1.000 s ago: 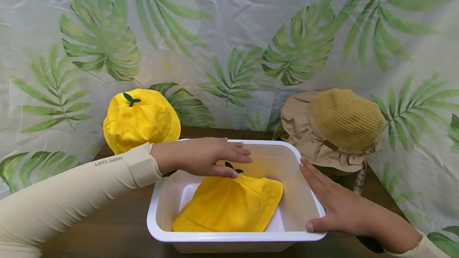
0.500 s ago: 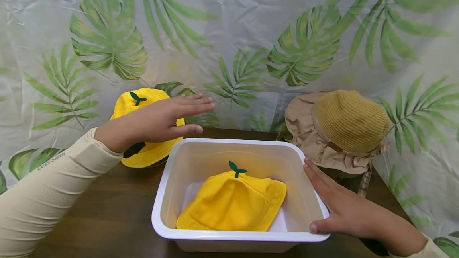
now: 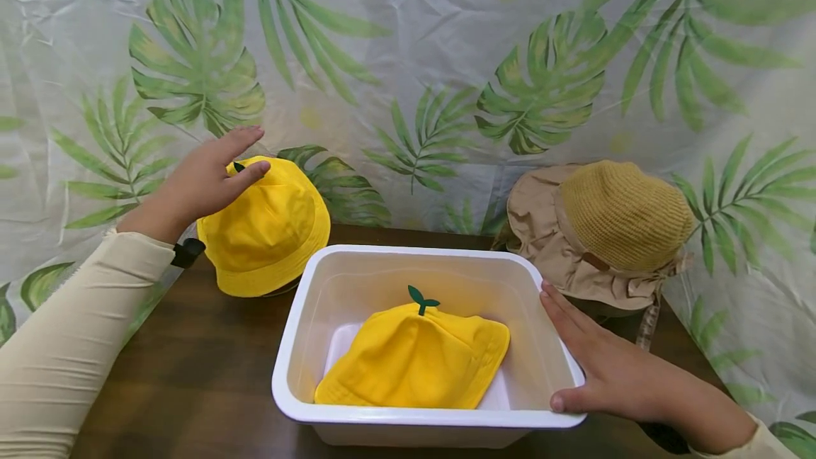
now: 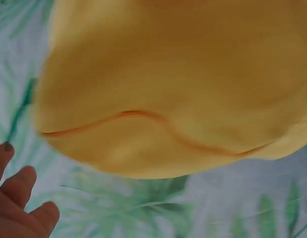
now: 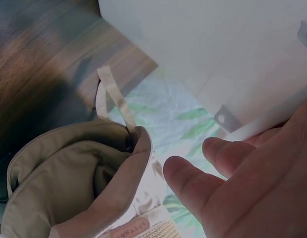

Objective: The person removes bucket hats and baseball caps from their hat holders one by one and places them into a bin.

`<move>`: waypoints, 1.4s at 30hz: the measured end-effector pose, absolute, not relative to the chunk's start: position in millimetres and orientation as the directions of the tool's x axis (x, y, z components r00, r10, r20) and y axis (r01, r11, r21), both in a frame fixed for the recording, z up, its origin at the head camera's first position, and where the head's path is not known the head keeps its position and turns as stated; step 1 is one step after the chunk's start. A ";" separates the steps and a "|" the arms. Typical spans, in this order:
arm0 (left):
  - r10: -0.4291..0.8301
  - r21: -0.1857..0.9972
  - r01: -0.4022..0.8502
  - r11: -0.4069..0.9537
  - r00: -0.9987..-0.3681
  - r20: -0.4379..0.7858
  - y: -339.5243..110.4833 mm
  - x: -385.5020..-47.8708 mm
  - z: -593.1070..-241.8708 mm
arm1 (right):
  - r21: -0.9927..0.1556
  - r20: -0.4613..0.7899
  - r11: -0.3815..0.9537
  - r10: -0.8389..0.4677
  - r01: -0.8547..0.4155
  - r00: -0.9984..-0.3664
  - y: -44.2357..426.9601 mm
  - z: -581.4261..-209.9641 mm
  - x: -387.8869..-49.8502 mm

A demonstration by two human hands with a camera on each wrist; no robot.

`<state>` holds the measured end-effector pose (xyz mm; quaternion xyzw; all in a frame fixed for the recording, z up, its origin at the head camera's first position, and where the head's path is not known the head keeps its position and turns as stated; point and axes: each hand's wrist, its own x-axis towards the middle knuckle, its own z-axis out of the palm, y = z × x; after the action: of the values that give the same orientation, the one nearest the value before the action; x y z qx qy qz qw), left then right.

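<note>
In head view, holds left hand [image 3: 207, 179] loosely spread near yellow hat [image 3: 274, 232], beside white tub [image 3: 382, 268]; rests right hand [image 3: 605, 367], wide, on rim [image 3: 421, 416], with another yellow hat [image 3: 414, 363] inside. At left wrist, shows fingertips [image 4: 27, 176] near hat; at right wrist, beige hat [image 5: 59, 178].

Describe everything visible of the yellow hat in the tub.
The yellow hat looks like soft cloth: a creased crown, a stitched brim and a dark green two-leaf sprout on top. It sits crown up inside the white tub, its brim flaring right. The tub's front rim may hide its lowest edge. Neither the left hand nor the right hand touches it.
</note>
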<state>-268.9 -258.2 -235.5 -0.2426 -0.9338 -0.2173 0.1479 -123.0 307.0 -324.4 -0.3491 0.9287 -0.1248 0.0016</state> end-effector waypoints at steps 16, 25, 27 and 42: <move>0.337 0.055 0.443 0.895 -0.751 0.568 -253.7 -282.2 -284.7 | -0.282 0.099 0.706 -0.652 -0.650 -0.751 308.7 -329.8 -121.4; 0.224 0.279 0.374 0.885 -0.865 0.449 -266.3 -289.8 -294.1 | -0.278 0.084 0.734 -0.624 -0.619 -0.777 307.5 -328.4 -120.4; 0.222 0.318 0.392 0.863 -0.860 0.459 -269.0 -292.2 -297.6 | -0.279 0.085 0.736 -0.621 -0.617 -0.779 307.2 -327.9 -120.4; 0.114 0.376 0.420 0.826 -0.778 0.618 -268.3 -296.0 -312.9 | -0.304 0.093 0.714 -0.636 -0.630 -0.766 306.5 -327.5 -122.3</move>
<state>-296.0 -268.3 -312.9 -0.1472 -0.9074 -0.2558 0.2992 -122.3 306.5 -327.5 -0.3419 0.9258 -0.1610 0.0093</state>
